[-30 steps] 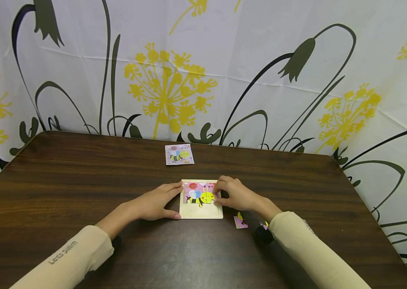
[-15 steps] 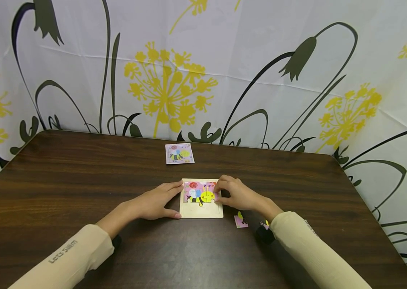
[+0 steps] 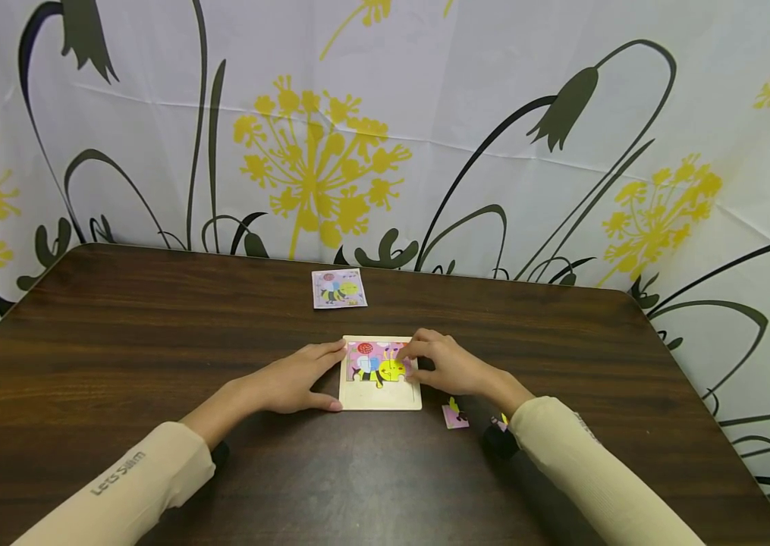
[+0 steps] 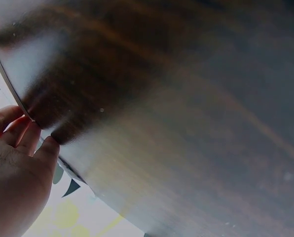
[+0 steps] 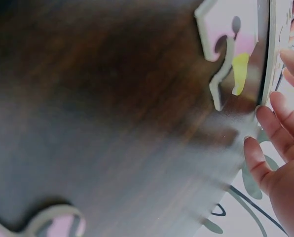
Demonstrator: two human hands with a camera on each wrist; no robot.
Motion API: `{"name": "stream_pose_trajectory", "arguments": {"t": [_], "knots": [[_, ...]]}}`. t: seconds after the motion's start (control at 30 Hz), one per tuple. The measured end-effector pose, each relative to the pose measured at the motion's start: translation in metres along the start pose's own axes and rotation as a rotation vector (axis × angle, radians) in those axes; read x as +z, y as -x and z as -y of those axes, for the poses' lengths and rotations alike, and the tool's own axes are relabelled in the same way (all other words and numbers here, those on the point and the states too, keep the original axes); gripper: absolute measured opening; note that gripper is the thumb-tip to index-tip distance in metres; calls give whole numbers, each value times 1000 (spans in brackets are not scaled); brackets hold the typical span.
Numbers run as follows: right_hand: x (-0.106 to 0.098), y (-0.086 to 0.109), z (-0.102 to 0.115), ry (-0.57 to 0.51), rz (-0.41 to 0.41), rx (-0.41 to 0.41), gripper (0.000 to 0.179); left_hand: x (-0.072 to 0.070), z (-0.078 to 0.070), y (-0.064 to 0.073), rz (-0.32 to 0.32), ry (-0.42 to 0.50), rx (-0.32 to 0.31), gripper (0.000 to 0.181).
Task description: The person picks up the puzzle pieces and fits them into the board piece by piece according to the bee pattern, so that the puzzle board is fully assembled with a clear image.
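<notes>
A pale wooden tray puzzle (image 3: 364, 396) lies mid-table, its upper part filled with joined pieces picturing a yellow bee (image 3: 374, 364) on pink. My left hand (image 3: 292, 379) rests along the tray's left edge, fingers at the upper corner and thumb at the lower. Over the right side of the picture, my right hand (image 3: 449, 365) touches the pieces with index finger and thumb, covering that edge. A loose puzzle piece (image 3: 454, 415) lies just right of the tray, seen also in the right wrist view as a pink piece (image 5: 226, 24) with a yellow tip.
Partly hidden by the right wrist's black camera (image 3: 497, 441) lies another loose piece (image 3: 504, 426). Behind the tray is a square bee picture card (image 3: 339, 288). A flower-printed cloth (image 3: 480, 91) hangs behind the dark wooden table (image 3: 152, 318).
My right index finger has shifted slightly left over the bee's upper right side, with the thumb staying near the right edge. My left hand and the loose pieces stay in place.
</notes>
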State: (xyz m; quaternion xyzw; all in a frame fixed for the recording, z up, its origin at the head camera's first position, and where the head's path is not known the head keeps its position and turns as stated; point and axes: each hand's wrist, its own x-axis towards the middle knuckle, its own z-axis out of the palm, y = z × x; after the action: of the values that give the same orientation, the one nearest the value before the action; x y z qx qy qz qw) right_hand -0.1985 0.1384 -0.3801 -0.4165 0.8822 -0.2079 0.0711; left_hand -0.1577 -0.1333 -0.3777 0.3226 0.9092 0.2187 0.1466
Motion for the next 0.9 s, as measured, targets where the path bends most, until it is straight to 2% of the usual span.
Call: {"name": "stream_pose_trajectory", "arguments": {"t": [0.57,0.9], "knots": [[0,-1,-1,17,19,-13,22,0,0,-1,6,-2,-7,78],[-2,3,-1,-17,22,-13,24,0,0,0,7,6,-14,79]]}}
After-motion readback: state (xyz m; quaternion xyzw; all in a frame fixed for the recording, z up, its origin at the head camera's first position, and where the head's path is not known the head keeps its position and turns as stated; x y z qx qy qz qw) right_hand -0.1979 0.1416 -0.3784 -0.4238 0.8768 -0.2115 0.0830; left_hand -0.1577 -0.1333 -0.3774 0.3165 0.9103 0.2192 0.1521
